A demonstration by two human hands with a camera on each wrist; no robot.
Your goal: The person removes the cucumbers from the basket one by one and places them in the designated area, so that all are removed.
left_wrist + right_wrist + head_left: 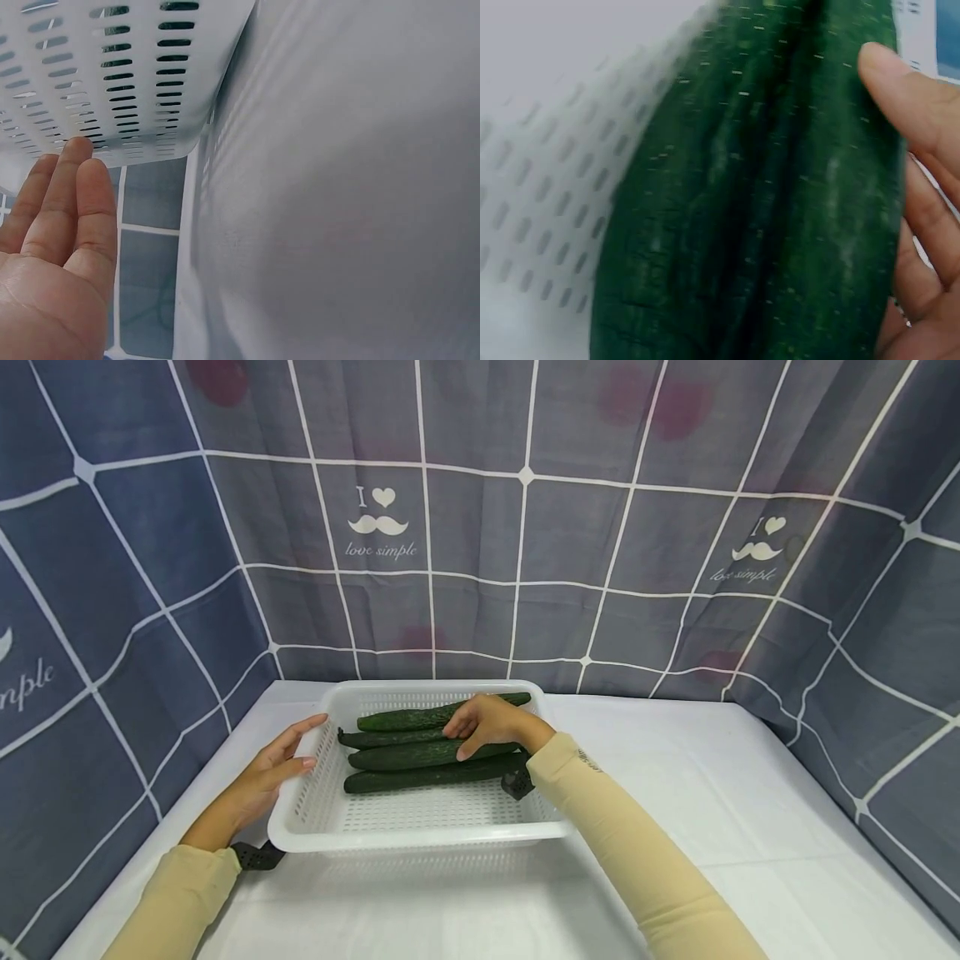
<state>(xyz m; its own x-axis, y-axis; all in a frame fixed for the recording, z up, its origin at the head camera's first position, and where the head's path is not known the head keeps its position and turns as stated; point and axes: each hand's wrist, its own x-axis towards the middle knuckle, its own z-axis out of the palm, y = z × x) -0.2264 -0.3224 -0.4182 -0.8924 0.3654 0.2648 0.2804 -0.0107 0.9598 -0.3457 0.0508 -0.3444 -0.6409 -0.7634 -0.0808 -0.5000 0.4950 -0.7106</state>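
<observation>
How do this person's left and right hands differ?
The left hand is at the left end of the white basket; the right hand is over the cucumbers inside. The left hand's fingers look fairly straight; the right hand's are bent. Both hands are bare, with beige sleeves.

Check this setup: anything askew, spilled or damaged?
No spill or damage visible: four cucumbers lie roughly side by side in the white basket, partly hidden by the right hand. Only oddity: reddish blotches on the curtain, breaking its grey checked pattern; could be stains or print.

Fingers [934, 210] curl against one green cucumber [836, 187] beside another cucumber [667, 217] in a perforated basket [536, 180].
</observation>
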